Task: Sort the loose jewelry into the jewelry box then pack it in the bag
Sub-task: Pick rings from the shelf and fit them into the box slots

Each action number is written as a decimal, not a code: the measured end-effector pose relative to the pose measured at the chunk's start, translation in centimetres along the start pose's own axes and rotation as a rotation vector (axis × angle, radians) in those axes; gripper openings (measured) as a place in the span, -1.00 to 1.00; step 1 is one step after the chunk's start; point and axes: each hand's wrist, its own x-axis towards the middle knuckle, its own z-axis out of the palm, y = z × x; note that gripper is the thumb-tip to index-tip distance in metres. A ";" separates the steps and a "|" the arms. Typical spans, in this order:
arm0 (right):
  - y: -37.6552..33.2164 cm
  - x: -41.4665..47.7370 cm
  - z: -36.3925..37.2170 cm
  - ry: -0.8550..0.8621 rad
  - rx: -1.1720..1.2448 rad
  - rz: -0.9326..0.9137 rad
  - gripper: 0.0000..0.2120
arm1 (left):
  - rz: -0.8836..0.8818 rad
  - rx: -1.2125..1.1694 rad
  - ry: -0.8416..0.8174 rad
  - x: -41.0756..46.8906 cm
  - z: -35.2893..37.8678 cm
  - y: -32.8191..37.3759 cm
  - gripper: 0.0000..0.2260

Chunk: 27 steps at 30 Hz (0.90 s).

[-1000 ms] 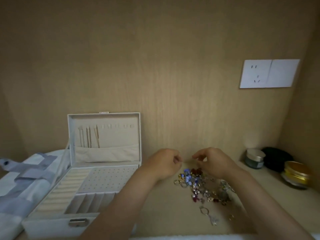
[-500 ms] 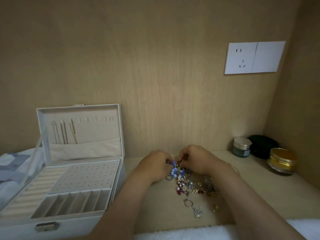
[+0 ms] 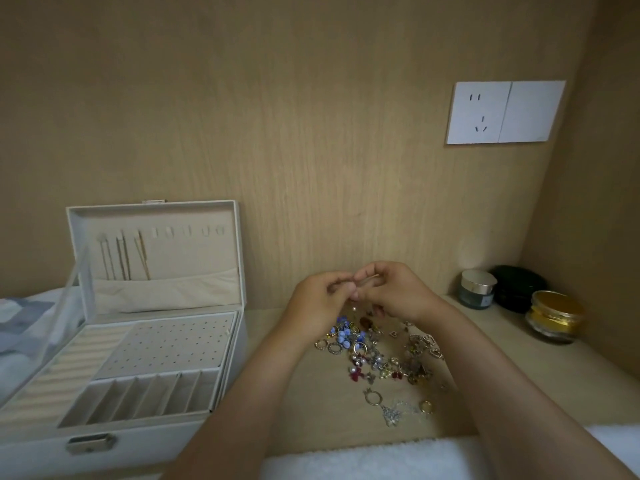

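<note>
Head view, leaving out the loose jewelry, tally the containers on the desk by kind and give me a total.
Jewelry box: 1
Bag: 1
Jars: 2, the silver-lidded jar and the gold-lidded jar
Black round case: 1
Total: 5

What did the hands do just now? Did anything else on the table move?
Both hands met on the jewelry pile, then lifted off it. Now the left hand and right hand pinch a small piece between them above the pile; it is too small to name. The jewelry box stays open, the pile stays on the table, and the jars stay in the corner.
</note>
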 end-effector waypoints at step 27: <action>-0.6 0.2 0.2 -0.065 -0.101 0.086 -0.88 | 0.008 0.369 0.057 0.1 -2.7 1.7 -0.92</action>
